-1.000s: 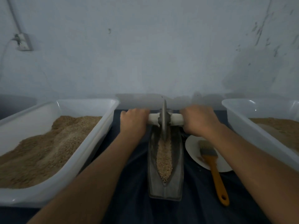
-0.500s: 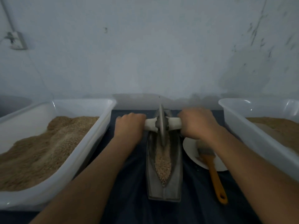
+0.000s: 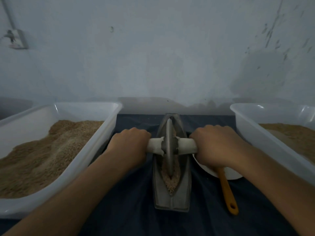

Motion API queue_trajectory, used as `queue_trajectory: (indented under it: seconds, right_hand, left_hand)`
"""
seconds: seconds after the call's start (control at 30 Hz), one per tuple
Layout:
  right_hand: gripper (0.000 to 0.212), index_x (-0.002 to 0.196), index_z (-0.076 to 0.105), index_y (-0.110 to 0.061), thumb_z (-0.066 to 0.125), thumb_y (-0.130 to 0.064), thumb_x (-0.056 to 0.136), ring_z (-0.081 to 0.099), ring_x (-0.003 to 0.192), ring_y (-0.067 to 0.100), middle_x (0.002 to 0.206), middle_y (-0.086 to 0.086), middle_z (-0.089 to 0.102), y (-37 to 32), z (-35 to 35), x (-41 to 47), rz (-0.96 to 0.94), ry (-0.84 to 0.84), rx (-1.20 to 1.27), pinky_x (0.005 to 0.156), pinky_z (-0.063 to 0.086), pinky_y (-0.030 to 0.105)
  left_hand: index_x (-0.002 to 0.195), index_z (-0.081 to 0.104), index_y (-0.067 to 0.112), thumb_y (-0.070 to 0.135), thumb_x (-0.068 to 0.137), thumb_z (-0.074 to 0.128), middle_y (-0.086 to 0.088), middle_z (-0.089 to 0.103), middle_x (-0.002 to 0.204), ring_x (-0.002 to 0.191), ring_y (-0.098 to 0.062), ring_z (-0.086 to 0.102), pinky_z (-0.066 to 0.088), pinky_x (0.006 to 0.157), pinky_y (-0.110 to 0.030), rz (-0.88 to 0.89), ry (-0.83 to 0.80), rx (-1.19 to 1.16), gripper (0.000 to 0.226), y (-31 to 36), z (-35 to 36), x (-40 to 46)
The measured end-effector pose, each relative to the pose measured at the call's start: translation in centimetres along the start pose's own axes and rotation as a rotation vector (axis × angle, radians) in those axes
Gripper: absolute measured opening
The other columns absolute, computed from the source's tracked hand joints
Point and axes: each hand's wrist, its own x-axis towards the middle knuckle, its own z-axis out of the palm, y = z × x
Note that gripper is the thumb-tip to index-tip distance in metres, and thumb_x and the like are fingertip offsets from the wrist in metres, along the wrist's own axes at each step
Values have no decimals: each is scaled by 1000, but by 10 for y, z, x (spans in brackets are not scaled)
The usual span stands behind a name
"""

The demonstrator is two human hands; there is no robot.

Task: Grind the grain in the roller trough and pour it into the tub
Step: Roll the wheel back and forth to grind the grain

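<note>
The left hand (image 3: 128, 147) and right hand (image 3: 215, 147) each hold tight one end of the roller's white handle (image 3: 186, 147). Between them, the wheel (image 3: 169, 150) stands in the trough (image 3: 172, 200), on grain (image 3: 171, 183).

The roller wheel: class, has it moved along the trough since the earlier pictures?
Yes. The roller wheel has rolled back toward the person, from the trough's far tip toward its middle.
</note>
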Motion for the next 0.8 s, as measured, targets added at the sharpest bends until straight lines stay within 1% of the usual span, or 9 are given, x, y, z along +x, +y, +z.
queue_trajectory:
  seconds: [0.07, 0.17, 0.27, 0.33, 0.43, 0.5, 0.6, 0.7, 0.8]
  right_hand:
    - [13, 77, 57, -30, 65, -36, 70, 47, 60, 13, 72, -7, 52, 3, 0, 24, 30, 15, -19, 51, 25, 27]
    - [10, 84, 65, -25, 68, -31, 78, 46, 61, 17, 74, -4, 57, 9, 1, 59, 78, 82, -54, 54, 32, 26]
    - [14, 91, 70, -22, 69, -31, 80, 46, 61, 19, 67, -4, 46, 8, 0, 73, 100, 115, -81, 58, 35, 28]
    - [18, 94, 70, -21, 70, -30, 78, 43, 59, 18, 67, -2, 46, 4, -2, 65, 79, 120, -104, 56, 33, 28]
    - [24, 98, 65, -27, 71, -35, 76, 47, 66, 18, 77, -3, 53, -2, 0, 31, 61, 49, -28, 58, 35, 30]
    - [20, 94, 62, -32, 68, -35, 75, 47, 65, 13, 76, -8, 51, -5, 1, 5, 59, -7, 26, 54, 33, 29]
    - [14, 81, 60, -34, 65, -36, 68, 47, 59, 8, 68, -11, 51, -6, 1, -17, 22, 25, 2, 48, 29, 26]
    - [14, 73, 53, -32, 60, -40, 64, 43, 56, 11, 68, -8, 51, -6, -1, -2, 47, 52, -19, 50, 25, 27]
    - [21, 83, 59, -30, 66, -43, 69, 47, 64, 18, 79, -4, 59, 4, 9, 38, 137, 33, 21, 60, 33, 31]
  left_hand:
    - [102, 60, 28, 22, 89, 65, 1, 65, 100, 94, -24, 65, 50, 76, -38, -42, 21, -6, 15, 3, 3, 21]
    - [102, 60, 25, 19, 93, 61, -2, 68, 101, 95, -27, 66, 38, 75, -36, -105, 154, 31, 11, 9, 9, 52]
    - [94, 57, 25, 16, 93, 61, -4, 69, 100, 96, -28, 66, 41, 79, -39, -139, 149, -14, 10, 8, 11, 66]
    - [92, 52, 26, 18, 92, 61, -3, 67, 99, 95, -29, 66, 41, 76, -38, -99, 134, -30, 12, 6, 11, 56]
    - [96, 52, 27, 22, 91, 62, -1, 65, 97, 93, -27, 65, 42, 72, -37, 0, 133, -2, 13, 3, 6, 27]
    - [91, 48, 31, 28, 88, 65, 2, 62, 90, 86, -25, 64, 46, 71, -37, 61, 122, 38, 18, 3, 1, 6]
    - [85, 42, 36, 37, 84, 70, 12, 46, 75, 73, -17, 53, 49, 68, -36, 94, 60, -9, 28, 1, -2, -9]
    - [91, 50, 33, 30, 87, 68, 8, 57, 86, 78, -17, 55, 50, 72, -37, 26, 28, -38, 18, 3, -1, 0]
    - [103, 60, 26, 23, 92, 61, 0, 62, 95, 88, -26, 61, 40, 70, -38, -49, 134, 50, 12, 12, -1, 28]
